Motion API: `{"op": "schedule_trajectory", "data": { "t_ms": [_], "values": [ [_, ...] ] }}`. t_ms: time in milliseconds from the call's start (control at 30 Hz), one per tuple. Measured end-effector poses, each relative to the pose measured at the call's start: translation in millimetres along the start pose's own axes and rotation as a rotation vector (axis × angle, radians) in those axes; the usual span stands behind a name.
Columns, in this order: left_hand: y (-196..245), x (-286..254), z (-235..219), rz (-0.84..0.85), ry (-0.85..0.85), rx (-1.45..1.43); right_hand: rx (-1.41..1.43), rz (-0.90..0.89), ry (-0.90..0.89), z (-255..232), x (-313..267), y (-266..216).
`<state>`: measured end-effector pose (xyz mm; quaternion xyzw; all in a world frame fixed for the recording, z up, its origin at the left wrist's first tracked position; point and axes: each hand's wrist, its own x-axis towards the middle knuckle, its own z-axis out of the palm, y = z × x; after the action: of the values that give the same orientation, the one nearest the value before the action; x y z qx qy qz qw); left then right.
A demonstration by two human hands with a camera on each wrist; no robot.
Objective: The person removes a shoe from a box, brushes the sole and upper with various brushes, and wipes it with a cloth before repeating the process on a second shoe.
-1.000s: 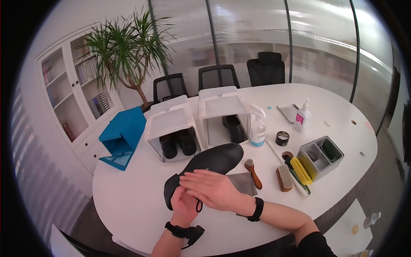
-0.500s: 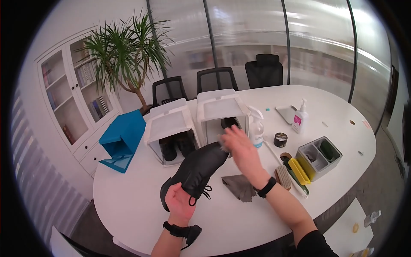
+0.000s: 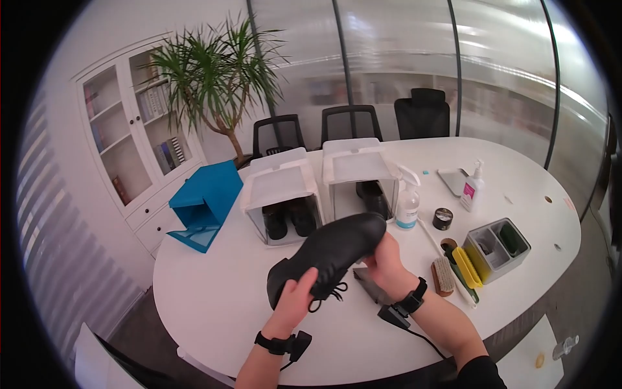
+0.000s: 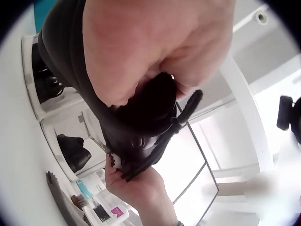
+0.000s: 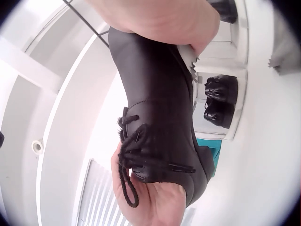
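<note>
A black lace-up leather shoe (image 3: pixel 327 249) is held above the table, toe to the right. My left hand (image 3: pixel 295 305) grips it by the heel end, with fingers inside the opening in the left wrist view. My right hand (image 3: pixel 389 269) curls around the toe, holding a light grey cloth (image 5: pixel 189 59) with a zigzag edge against the leather. Most of that cloth is hidden under the hand. Loose black laces (image 5: pixel 141 157) hang from the shoe. On the table below the right hand lies a darker grey cloth (image 3: pixel 369 285).
Two white boxes, left (image 3: pixel 275 188) and right (image 3: pixel 353 165), hold black shoes behind my hands. A teal box (image 3: pixel 210 194) stands at left. To the right are a spray bottle (image 3: pixel 407 211), a black jar (image 3: pixel 442 219), a pump bottle (image 3: pixel 472 191), brushes (image 3: pixel 442 277) and a divided caddy (image 3: pixel 495 249).
The shoe has turned from sole up to upper showing, then tilted onto its side. My right hand went from near the heel to above the toe, then round to its near side.
</note>
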<state>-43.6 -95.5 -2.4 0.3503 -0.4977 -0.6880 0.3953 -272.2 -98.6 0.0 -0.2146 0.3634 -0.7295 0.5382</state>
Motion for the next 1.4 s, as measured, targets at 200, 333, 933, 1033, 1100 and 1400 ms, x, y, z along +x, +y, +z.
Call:
{"op": "schedule_trajectory", "data": {
  "t_ms": [200, 333, 933, 1033, 1100, 1400],
  "values": [
    [7, 3, -5, 0.204, -0.176, 0.55, 0.019, -0.01, 0.085, -3, 1, -1],
    [4, 11, -30, -0.105, -0.507, 0.99, -0.063, -0.066, 0.041, -8, -1, -5],
    [2, 4, -12, 0.01, -0.382, -0.41, -0.386, -0.481, 0.235, 3, 5, -6],
    [10, -3, 1, 0.038, -0.186, -0.204, -0.533, -0.61, 0.219, -2, 8, -22],
    [8, 0, 0, 0.057, -0.136, -0.243, -0.423, -0.616, 0.169, 6, 4, -32],
    [-13, 2, 0, 0.021, -0.167, -0.396, -1.386, -1.421, -0.078, 16, -15, -8]
  ]
}}
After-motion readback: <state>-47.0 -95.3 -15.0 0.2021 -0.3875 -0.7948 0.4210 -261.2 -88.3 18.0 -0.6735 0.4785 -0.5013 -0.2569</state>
